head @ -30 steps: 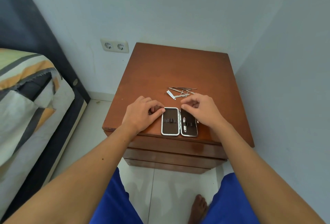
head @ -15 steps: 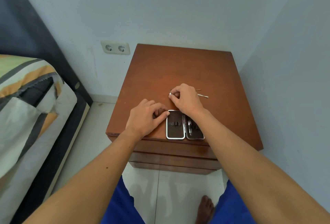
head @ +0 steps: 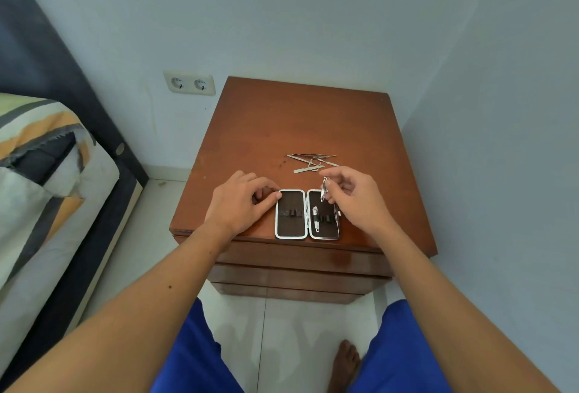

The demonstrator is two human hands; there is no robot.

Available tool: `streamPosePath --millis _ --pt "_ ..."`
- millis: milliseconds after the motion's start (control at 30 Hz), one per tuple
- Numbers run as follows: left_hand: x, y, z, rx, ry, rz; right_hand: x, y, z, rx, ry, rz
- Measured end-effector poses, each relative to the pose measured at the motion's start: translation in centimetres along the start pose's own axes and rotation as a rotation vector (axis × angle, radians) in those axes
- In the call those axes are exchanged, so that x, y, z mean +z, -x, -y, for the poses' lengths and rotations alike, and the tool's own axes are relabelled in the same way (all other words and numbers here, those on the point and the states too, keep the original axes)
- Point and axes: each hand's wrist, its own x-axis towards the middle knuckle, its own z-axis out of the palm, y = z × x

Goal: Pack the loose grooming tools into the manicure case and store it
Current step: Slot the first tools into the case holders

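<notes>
Brown nightstand (head: 300, 117) in a pale corner, bed (head: 47, 173) at left, socket (head: 189, 83) on the far wall. Left hand (head: 241, 204), fingers curled, thumb pressing the left rim of the open case (head: 307, 214) at the near edge, same as a second ago. One tool (head: 315, 220) already strapped in the right half. Right hand (head: 354, 197), half a second back over the pile, now pinching a clipper (head: 324, 189) above that half. Remaining tools (head: 311, 161) just beyond. Second item ready for its loop.
</notes>
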Motion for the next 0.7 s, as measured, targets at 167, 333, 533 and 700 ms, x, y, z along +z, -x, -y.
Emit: streamPosePath --millis 167,333,533,700 --pt "-0.1 0.1 -0.2 -0.009 0.005 0.009 -0.7 0.7 -0.9 0.057 0.045 0.097" --pt "-0.2 0.1 -0.3 -0.001 -0.003 0.006 -1.2 0.4 -0.8 0.005 0.184 0.189" --pt "-0.1 0.0 -0.2 -0.002 -0.015 0.008 -2.0 0.9 -0.9 -0.062 0.267 0.228" --pt "-0.1 0.0 -0.2 -0.002 -0.017 0.019 -2.4 1.6 -1.5 -0.115 0.302 0.219"
